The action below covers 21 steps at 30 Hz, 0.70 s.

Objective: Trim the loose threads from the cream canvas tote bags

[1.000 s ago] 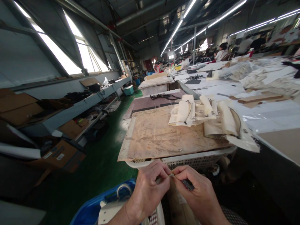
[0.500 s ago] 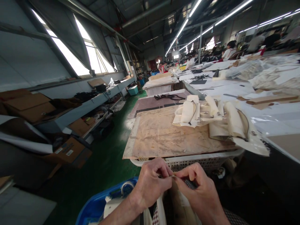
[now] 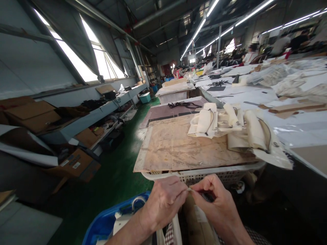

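Both hands meet low in the centre, fingertips nearly touching. My left hand (image 3: 166, 197) is closed in a pinch, its fingers curled with the knuckles up. My right hand (image 3: 217, 200) pinches from the other side, thumb against forefinger. Between the fingertips is a small pale bit, too small to make out. Below them lies a tan, elongated piece (image 3: 195, 217) with a pale patch. Beyond the hands, a brown board (image 3: 176, 149) rests on a white plastic basket (image 3: 194, 176). Cream fabric pieces (image 3: 255, 131) with dark cords lie on the board's right part.
A blue tub (image 3: 98, 219) holding white pieces stands at lower left. Cardboard boxes (image 3: 76, 163) and a long shelf (image 3: 87, 117) line the left wall, beside green floor. Tables with plastic-wrapped material (image 3: 270, 76) fill the right. People sit farther back.
My left hand has rolled slightly, its fingers now folded more tightly together. My right hand has shifted up a little, still pinching.
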Available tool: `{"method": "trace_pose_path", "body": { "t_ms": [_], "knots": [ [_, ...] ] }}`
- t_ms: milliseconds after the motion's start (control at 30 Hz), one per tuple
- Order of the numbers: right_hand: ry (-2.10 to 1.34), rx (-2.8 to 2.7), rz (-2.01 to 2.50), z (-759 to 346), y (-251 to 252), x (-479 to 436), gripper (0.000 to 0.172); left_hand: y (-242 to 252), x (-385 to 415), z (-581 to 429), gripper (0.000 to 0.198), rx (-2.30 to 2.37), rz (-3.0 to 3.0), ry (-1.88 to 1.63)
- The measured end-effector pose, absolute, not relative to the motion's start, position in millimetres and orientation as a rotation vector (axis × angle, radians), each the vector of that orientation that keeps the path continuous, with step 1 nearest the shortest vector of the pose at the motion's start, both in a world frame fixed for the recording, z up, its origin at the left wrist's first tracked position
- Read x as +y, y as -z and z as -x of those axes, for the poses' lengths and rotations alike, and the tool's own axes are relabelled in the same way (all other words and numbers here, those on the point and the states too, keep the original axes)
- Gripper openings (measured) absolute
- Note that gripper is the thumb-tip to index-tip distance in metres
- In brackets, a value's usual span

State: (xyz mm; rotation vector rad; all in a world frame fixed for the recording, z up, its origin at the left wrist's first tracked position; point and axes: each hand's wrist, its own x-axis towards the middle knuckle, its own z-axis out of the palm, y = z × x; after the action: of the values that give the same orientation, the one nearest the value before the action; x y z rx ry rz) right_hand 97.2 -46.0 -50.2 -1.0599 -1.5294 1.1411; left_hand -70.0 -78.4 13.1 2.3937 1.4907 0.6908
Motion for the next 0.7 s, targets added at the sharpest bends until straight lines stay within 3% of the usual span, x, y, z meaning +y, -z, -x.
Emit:
{"method": "trace_pose_path", "body": {
  "t_ms": [167,300,400,700],
  "knots": [
    [-1.219,-1.679,1.041,-109,47,-40,0.014,-8,-63,66,0.026,1.448,-2.322,-0.743],
    [-0.914,-1.889,1.089,-121,53,-47,0.026,-7,-58,63,0.025,1.429,-2.325,-0.754],
    [-0.656,-2.023,1.027,-122,58,-53,0.020,-10,-59,61,0.026,1.432,-2.342,-0.755],
    [-0.130,-2.135,0.860,-111,54,-50,0.023,-10,-64,61,0.026,1.475,-2.372,-0.755]
  ]
}}
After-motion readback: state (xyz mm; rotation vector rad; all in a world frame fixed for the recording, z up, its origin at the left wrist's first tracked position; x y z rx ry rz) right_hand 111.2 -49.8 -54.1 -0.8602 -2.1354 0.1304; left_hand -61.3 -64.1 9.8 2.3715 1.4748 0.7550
